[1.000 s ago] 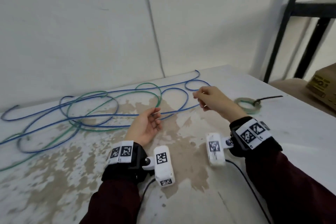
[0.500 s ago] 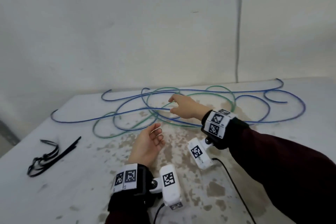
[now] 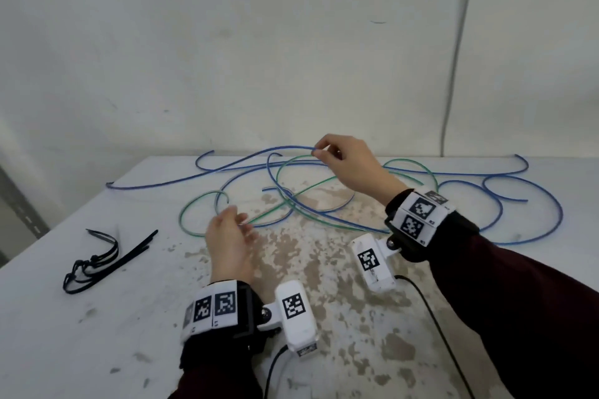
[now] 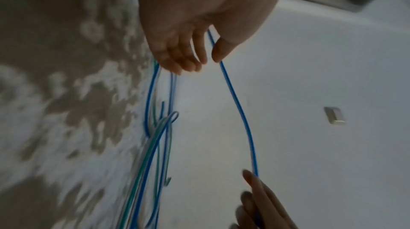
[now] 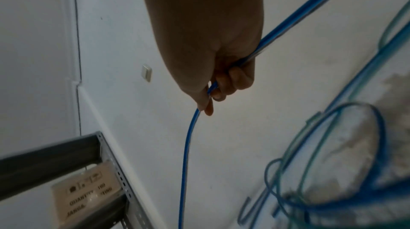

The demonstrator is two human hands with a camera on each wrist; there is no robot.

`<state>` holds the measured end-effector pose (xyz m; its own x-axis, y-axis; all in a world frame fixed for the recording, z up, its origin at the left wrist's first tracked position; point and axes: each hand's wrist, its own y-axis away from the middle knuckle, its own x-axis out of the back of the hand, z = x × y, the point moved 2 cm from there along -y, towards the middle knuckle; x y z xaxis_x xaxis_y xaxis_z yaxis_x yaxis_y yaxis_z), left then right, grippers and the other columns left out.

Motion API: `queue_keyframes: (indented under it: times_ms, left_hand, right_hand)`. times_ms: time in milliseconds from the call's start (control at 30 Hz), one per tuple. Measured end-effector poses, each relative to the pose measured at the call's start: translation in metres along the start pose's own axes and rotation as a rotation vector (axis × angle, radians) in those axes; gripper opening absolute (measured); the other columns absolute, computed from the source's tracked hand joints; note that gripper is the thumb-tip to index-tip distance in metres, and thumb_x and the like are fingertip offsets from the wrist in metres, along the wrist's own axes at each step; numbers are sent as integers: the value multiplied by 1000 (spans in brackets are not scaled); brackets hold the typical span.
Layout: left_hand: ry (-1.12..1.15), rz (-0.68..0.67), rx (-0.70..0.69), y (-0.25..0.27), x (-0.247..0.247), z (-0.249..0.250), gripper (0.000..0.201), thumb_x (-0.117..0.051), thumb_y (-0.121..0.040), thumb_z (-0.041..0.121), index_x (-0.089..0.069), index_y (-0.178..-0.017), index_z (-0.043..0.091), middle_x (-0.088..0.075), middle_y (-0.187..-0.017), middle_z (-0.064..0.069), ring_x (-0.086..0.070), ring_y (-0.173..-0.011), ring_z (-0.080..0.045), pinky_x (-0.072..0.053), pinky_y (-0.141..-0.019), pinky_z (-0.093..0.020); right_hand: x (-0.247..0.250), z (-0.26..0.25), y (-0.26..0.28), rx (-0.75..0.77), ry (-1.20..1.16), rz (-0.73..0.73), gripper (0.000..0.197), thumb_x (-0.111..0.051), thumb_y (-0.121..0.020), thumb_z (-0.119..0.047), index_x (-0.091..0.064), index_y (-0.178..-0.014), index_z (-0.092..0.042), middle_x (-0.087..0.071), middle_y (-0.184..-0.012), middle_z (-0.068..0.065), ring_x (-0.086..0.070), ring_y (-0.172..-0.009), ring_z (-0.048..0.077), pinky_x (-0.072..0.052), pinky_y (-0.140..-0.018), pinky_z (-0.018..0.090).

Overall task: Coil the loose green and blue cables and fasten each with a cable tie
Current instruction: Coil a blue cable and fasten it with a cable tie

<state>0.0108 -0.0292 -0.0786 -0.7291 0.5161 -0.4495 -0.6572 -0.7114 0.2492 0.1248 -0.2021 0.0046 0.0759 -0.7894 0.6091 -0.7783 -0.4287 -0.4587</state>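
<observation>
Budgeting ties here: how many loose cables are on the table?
2 at least: blue cable, sprawled along the back, pinched by the right hand; green cable, tangled with it mid-table. Several blue ends show, so blue may be more than one.

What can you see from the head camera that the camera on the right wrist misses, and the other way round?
Only the head view shows the black cable ties lying on the table, the left hand with a blue strand between thumb and fingers, and both wrist cameras. Only the right wrist view shows the metal shelf holding a cardboard box, and a small wall plate. Both show the right hand pinching the blue cable above the table, with the green cable tangled in loose blue loops on the worn tabletop.
</observation>
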Motion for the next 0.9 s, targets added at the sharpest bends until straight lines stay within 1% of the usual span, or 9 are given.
queue_keyframes:
  times_ms: [100,200,267,367,467,600,667,767,900]
  left_hand:
    - [-277,93,-373,-5,7,27,34,-59,-91,14,-44,-121,19,-48,-118,-8,-51,-97,-20,-44,-80,-30]
    - [-759,102,-543,-14,-1,49,68,-66,-86,17,-30,-143,26,-26,-147,-15,-30,-131,-30,-30,-106,-45]
    - [-1072,121,-603,-18,-11,59,56,-65,-87,23,-42,-139,25,-25,-150,-17,-22,-138,-33,-19,-110,-48]
    - [-1098,-42,-723,-22,-27,74,13,-59,-91,28,-69,-91,20,-68,-105,-13,-59,-105,-33,-41,-96,-44]
    - [-1002,-261,-762,-10,-45,91,24,-61,-90,30,-64,-69,19,-56,-56,-4,-55,-58,-25,-48,-62,-36]
    - [-1046,-413,-952,20,-71,109,22,-61,-89,40,-68,-75,24,-42,-49,4,-39,-49,-12,-28,-51,-27]
    - [-1151,-381,-1066,31,-78,115,24,-56,-92,40,-72,-78,28,-42,-46,6,-40,-49,-8,-25,-50,-27]
    - [-1287,-411,-1146,49,-90,120,25,-55,-92,42,-73,-80,30,-45,-46,13,-43,-52,-3,-26,-50,-25]
    - [-1161,-601,-1152,68,-108,117,22,-61,-90,37,-74,-77,25,-48,-45,14,-44,-47,-1,-27,-52,-26]
  right_hand:
    - [34,-9,5,38,-33,66,15,-55,-95,-21,-66,-91,-12,-47,-59,2,-35,-44,6,-28,-46,16]
    - [62,-11,11,66,-40,137,15,-54,-95,-19,-67,-89,-14,-45,-58,-2,-35,-43,4,-27,-46,14]
    - [78,-8,14,58,-64,183,16,-53,-95,-18,-67,-88,-15,-48,-61,-5,-38,-46,2,-28,-48,13]
    - [97,3,17,6,-92,246,18,-51,-96,-18,-67,-87,-16,-51,-60,-14,-43,-52,2,-30,-54,15]
    - [106,18,20,-110,-66,222,19,-48,-96,-16,-65,-87,-14,-55,-62,-5,-44,-56,10,-35,-59,25]
    - [105,36,28,-332,161,-19,25,-45,-97,-14,-60,-116,-8,-67,-100,9,-57,-88,23,-46,-78,32]
    - [105,38,31,-334,298,-52,51,-50,-96,-21,-34,-144,-9,-47,-140,14,-47,-122,28,-38,-98,34]
    - [104,13,36,-29,393,142,78,-61,-90,-31,-15,-151,-16,-21,-157,10,-17,-145,26,-18,-116,44]
    - [78,-32,41,257,440,41,57,-54,-93,-42,-36,-143,-25,-39,-149,3,-27,-142,21,-16,-116,46]
